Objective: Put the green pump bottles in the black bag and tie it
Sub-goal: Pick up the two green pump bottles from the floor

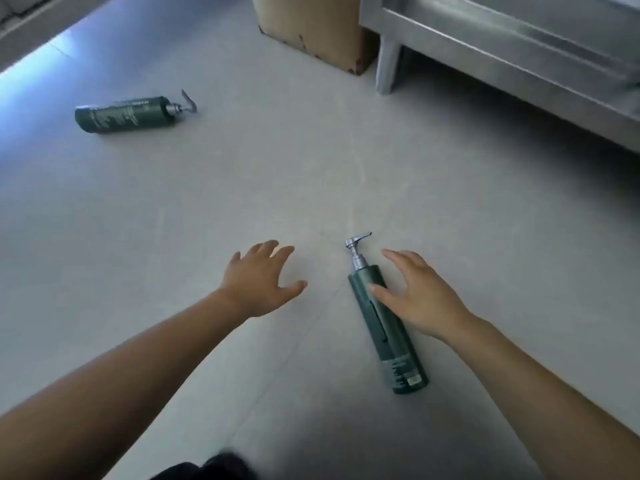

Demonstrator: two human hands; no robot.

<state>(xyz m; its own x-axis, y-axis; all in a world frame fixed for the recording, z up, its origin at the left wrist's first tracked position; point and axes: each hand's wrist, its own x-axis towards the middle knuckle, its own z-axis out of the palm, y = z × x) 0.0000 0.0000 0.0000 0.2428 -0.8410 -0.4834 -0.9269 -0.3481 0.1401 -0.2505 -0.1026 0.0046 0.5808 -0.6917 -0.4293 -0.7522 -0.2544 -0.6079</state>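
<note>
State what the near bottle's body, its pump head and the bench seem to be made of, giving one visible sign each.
Near bottle body: probably matte green plastic, dull and even. Pump head: silvery, metal or metallised plastic. Bench: likely brushed steel, streaked sheen.

Grey floor (311, 174) with two bottles (388, 327) (128, 114), box (311, 29)

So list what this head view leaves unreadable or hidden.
- Near bottle: the right hand covers part of its upper body, so contact is unclear.
- Far bottle: label print too small.
- Dark shape: cut off by the bottom edge, blurred; bag or not, cannot tell.
- Cardboard box: top cropped.
</note>
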